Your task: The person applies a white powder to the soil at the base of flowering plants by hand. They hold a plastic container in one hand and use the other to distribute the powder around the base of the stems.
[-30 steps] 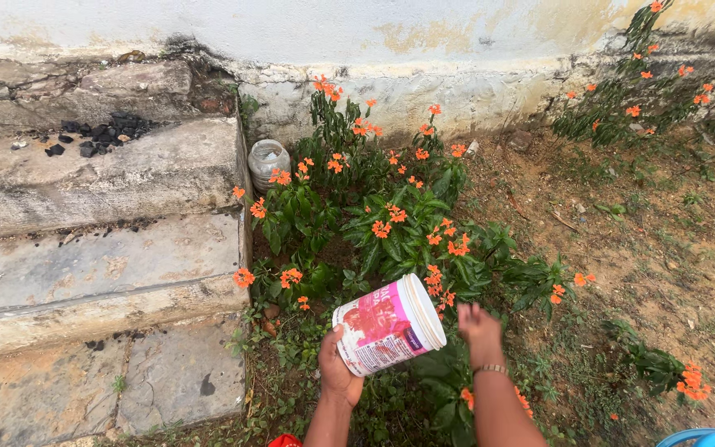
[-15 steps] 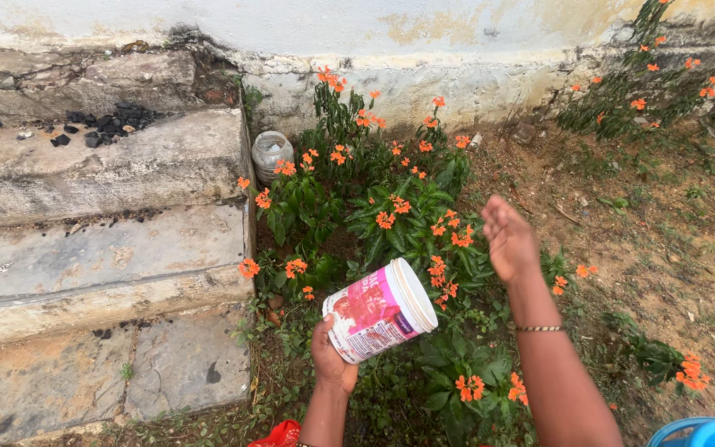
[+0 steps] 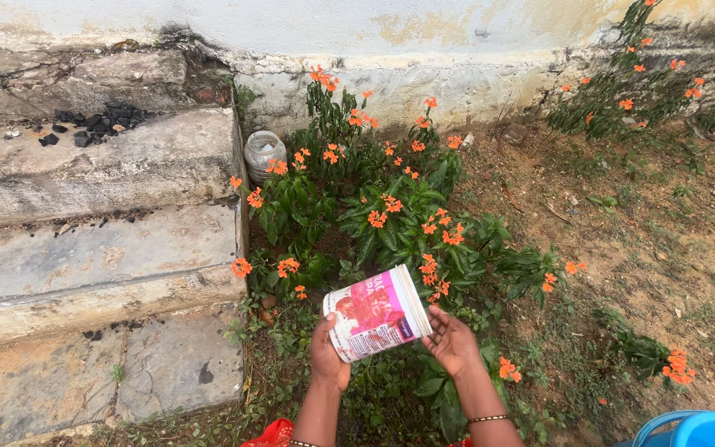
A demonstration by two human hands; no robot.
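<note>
While left hand (image 3: 328, 358) holds the tilted tub (image 3: 376, 313), right hand (image 3: 453, 341) touches its rim.

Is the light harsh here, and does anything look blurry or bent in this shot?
Head view: soft, even daylight, no hard shadows or glare; the flowering plant and the pink and white tub in the left hand look sharp, the right hand at its rim too; the stone steps and wall bow slightly, a wide-lens effect.

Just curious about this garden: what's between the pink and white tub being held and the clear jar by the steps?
In the head view, orange-flowered plants fill the stretch between the tub and the jar.
</note>
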